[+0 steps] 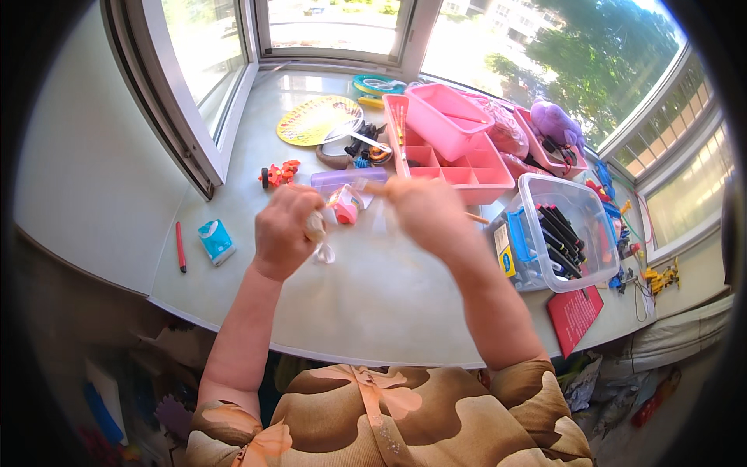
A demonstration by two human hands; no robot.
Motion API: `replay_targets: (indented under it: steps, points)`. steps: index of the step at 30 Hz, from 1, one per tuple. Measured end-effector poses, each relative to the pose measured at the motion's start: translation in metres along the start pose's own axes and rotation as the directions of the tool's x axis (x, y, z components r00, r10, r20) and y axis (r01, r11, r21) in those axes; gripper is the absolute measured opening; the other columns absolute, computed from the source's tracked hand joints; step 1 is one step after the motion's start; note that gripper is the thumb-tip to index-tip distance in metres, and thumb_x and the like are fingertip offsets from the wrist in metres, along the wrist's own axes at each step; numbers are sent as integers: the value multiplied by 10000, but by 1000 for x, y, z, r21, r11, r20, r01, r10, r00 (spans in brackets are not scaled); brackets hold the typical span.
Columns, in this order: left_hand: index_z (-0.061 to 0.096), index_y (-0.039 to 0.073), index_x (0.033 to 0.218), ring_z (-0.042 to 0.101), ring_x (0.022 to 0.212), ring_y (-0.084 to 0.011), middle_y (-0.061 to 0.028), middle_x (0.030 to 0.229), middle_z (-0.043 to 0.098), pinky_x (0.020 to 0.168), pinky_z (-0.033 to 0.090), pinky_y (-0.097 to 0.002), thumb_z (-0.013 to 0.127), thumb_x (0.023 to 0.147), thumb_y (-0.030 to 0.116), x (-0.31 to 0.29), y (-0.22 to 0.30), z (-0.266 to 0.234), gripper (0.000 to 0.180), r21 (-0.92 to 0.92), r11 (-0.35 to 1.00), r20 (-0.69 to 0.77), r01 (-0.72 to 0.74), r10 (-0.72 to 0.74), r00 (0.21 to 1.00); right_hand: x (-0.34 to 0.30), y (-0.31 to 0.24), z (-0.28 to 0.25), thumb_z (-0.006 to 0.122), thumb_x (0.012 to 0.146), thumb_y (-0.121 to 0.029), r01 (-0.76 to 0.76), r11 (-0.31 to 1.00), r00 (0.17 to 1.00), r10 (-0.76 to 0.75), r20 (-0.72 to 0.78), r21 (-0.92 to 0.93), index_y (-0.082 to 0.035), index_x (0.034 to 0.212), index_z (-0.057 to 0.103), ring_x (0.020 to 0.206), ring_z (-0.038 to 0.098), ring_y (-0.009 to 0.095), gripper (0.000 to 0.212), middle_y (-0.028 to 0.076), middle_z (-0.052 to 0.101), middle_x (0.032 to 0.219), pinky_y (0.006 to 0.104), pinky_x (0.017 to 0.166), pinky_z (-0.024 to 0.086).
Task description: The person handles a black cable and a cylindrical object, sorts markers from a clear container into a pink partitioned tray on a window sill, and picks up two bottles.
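My left hand (pixel 282 229) is closed around a pale, whitish bundle (pixel 316 224) above the middle of the table. A white loop (pixel 325 254) hangs below that hand. To its right, my right hand (pixel 426 214) is raised and blurred by motion, with its fingers curled in. Something small and brownish (pixel 373 187) shows at its fingertips, too smeared to name. Between the hands lies a small pink and white object (pixel 345 205), partly blurred. A flat purple case (pixel 350 180) lies just behind it.
An orange toy (pixel 283 173), a tissue packet (pixel 215 242) and a red pen (pixel 181 247) lie left. Behind are a yellow fan (pixel 319 121) and a pink compartment box (pixel 486 185). At right, a clear bin (pixel 597 268) holds dark pens beside a red booklet (pixel 576 319).
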State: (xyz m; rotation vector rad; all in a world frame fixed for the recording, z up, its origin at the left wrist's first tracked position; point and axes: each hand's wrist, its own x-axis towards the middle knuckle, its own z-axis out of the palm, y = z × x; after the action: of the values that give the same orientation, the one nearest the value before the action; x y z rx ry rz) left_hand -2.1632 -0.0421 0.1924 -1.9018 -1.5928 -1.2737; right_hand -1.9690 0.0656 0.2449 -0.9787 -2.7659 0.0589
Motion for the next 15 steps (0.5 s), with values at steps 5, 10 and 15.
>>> replay_targets:
  steps: [5, 10, 15]
  points:
    - [608, 95, 980, 614, 837, -267, -64, 925, 602, 706, 514, -365, 781, 641, 104, -10, -13, 4, 381, 123, 967, 236, 224, -247, 940, 25, 54, -49, 560, 872, -225, -269, 950, 845, 311, -435, 157, -34, 937, 618, 803, 633, 373, 210, 193, 653, 840, 459, 704, 484]
    - [621, 56, 1074, 623, 846, -237, -75, 958, 595, 734, 509, -339, 767, 695, 83, -20, -8, 3, 407, 25, 919, 304, 395, -383, 872, 57, 109, -29, 606, 828, -247, -398, 917, 838, 362, -408, -4, -48, 920, 669, 864, 644, 353, 228, 192, 663, 876, 454, 762, 501]
    - [648, 52, 1017, 623, 800, -257, -93, 896, 628, 716, 505, -339, 750, 721, 123, -27, -3, 4, 321, -198, 850, 341, 488, -407, 847, 67, 120, -4, 619, 796, -229, -492, 862, 859, 457, -232, -122, -89, 922, 692, 898, 656, 330, 202, 169, 674, 919, 437, 809, 516]
